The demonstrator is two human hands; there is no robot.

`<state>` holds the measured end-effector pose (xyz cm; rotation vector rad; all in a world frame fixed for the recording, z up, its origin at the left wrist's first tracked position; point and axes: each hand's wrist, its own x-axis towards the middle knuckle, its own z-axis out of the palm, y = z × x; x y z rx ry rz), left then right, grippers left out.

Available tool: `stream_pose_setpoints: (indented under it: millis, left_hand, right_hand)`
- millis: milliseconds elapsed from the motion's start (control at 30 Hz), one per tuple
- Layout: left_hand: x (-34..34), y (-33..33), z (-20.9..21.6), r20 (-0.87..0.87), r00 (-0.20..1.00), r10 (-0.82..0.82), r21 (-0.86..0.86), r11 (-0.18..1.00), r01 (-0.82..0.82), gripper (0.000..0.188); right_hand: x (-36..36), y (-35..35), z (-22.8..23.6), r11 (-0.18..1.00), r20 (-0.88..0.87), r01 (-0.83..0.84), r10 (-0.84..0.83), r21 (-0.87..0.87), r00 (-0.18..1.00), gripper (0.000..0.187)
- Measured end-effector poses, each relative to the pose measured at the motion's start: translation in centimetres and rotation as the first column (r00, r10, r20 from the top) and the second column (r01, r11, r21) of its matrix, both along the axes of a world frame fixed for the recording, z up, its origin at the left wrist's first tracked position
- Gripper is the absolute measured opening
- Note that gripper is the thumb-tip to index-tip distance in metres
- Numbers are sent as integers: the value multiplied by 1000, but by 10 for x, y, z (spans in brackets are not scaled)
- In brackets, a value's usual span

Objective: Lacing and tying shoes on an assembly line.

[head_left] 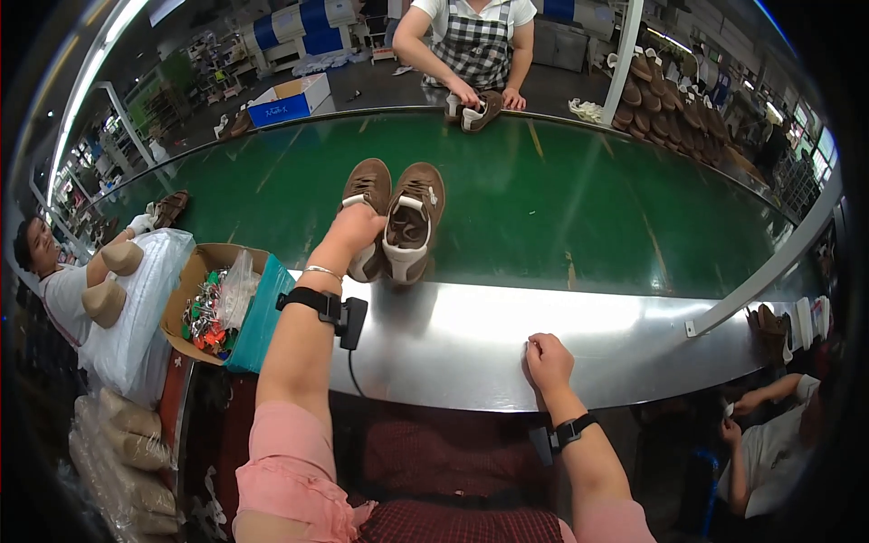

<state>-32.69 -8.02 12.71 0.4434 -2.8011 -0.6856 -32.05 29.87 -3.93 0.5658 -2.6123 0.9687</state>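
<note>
A pair of brown sneakers with pale linings and heel patches stands side by side at the near edge of the green conveyor belt. My left hand (362, 226) is closed on the left sneaker (368, 176), covering its opening. Its fingertips reach the side of the right sneaker (416, 204), whose opening faces up. Both toes point away from me. Over the metal ledge, well to the right of the shoes, my right hand (549, 361) is curled closed, and nothing shows in it.
The green belt (561, 208) runs across, with a metal ledge (471, 335) along its near side. A box of small coloured pieces (217, 308) stands left of my arm. Across the belt, a co-worker handles another shoe (482, 110). A slanted post (769, 262) rises at right.
</note>
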Motion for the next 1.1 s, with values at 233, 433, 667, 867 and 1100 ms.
stream_pose_setpoints:
  millis: [233,433,667,867,1100]
  left_hand:
    - [61,63,-67,-338,885,-321,91,925,370,23]
    - [172,57,-116,-60,987,-147,550,820,156,19]
    - [209,15,-148,-48,968,245,988,-131,82,19]
    - [206,17,-156,-24,976,219,994,-100,47,18]
    - [210,18,-156,1,969,247,990,-138,34,17]
  right_hand:
    - [-2,1,0,996,70,67,-62,-62,996,9]
    - [-4,5,0,994,72,30,-22,-107,997,10]
    - [-3,6,-4,991,59,34,-27,-129,998,11]
    - [2,8,-11,996,-82,-5,-2,-85,997,11]
    - [3,10,-12,999,-77,4,-8,-54,997,10]
